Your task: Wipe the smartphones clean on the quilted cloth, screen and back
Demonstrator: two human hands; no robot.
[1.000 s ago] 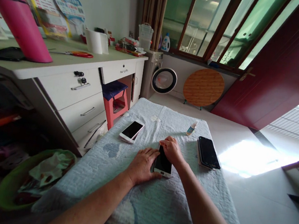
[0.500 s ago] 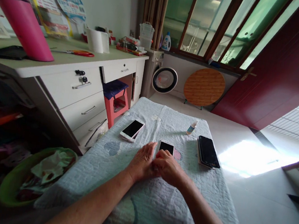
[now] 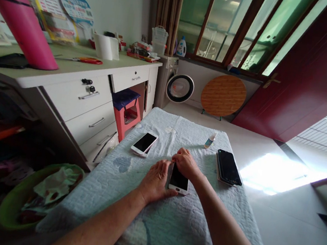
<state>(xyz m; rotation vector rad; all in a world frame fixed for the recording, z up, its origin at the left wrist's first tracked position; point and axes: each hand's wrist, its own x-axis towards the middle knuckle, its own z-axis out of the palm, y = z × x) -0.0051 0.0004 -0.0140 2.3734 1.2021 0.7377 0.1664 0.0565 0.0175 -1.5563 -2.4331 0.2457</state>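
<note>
A white phone with a dark screen [image 3: 179, 180] lies on a table covered with a pale blue quilted cloth [image 3: 168, 226]. My left hand [image 3: 155, 180] rests flat on the cloth against the phone's left edge, fingers stretched out and thumb at its near corner. My right hand [image 3: 186, 164] presses on the phone's far end with fingers curled; whatever is under them is hidden.
A second white phone [image 3: 144, 143] lies to the far left, a stack of dark phones [image 3: 228, 167] to the right, and a small bottle [image 3: 209, 140] behind. A desk with drawers [image 3: 88, 105] stands left, above a green basin [image 3: 12, 207] and beside a red stool [image 3: 125, 114].
My right hand slid down over the phone's screen to its near end, then back up to the far end. The left hand stayed beside the phone.
</note>
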